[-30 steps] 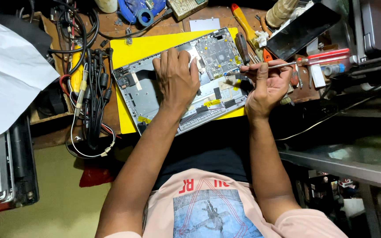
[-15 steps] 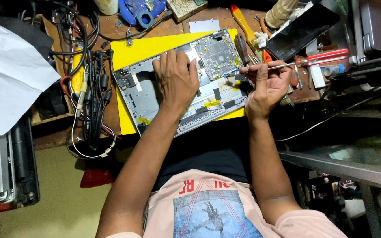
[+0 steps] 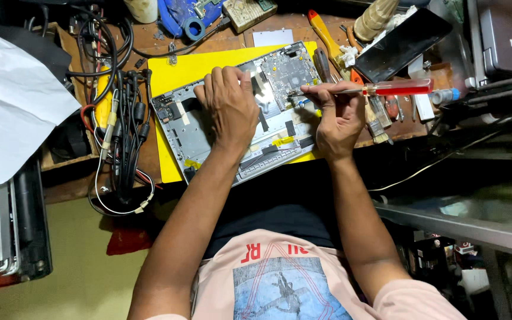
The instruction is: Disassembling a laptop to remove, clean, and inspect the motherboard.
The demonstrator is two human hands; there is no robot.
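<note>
An opened laptop base (image 3: 191, 133) with its circuit board (image 3: 288, 71) exposed lies on a yellow mat (image 3: 173, 74) on the wooden bench. My left hand (image 3: 229, 109) rests flat on the middle of the laptop, fingers pressing down near the board. My right hand (image 3: 336, 115) grips a screwdriver with a clear red handle (image 3: 398, 88); its thin shaft runs left and the tip sits at the right edge of the board.
A bundle of black cables (image 3: 120, 112) lies left of the mat. White paper (image 3: 13, 101) covers the far left. More tools, an orange-handled screwdriver (image 3: 326, 32), a brush (image 3: 377, 127) and a dark tablet (image 3: 407, 41), crowd the bench at right. A metal shelf (image 3: 475, 225) is lower right.
My right hand has shifted left and turned the screwdriver, bringing its tip onto the board's edge. My left hand stays pressed on the laptop.
</note>
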